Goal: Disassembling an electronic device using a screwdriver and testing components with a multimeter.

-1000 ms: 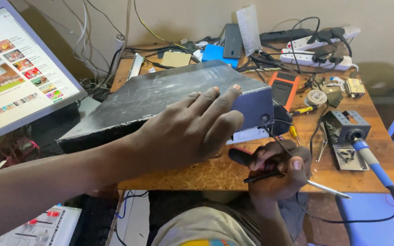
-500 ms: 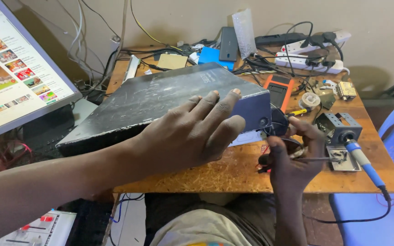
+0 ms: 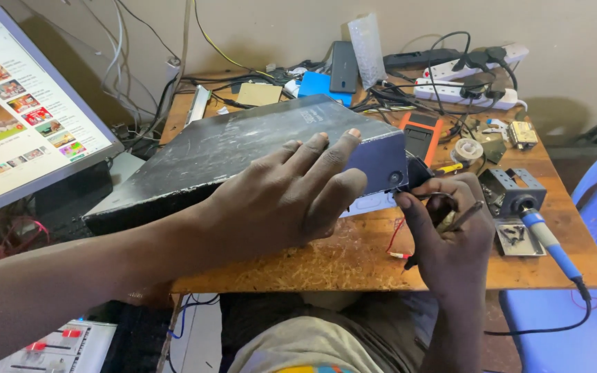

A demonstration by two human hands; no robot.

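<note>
left hand (image 3: 281, 197) lies flat and spread on the black case (image 3: 243, 148); right hand (image 3: 447, 231) grips a screwdriver (image 3: 461, 217) at its corner; a slip could gouge it.

The case (image 3: 243, 148) looks like painted metal: matt black on top, scuffed and scratched pale along its edges, with a smoother grey-blue end face. Under it, the table (image 3: 354, 259) is bare wood, rough and worn. Right of the case, the stand (image 3: 513, 193) is dull grey metal, and the iron's handle (image 3: 544, 231) smooth blue plastic.
</note>
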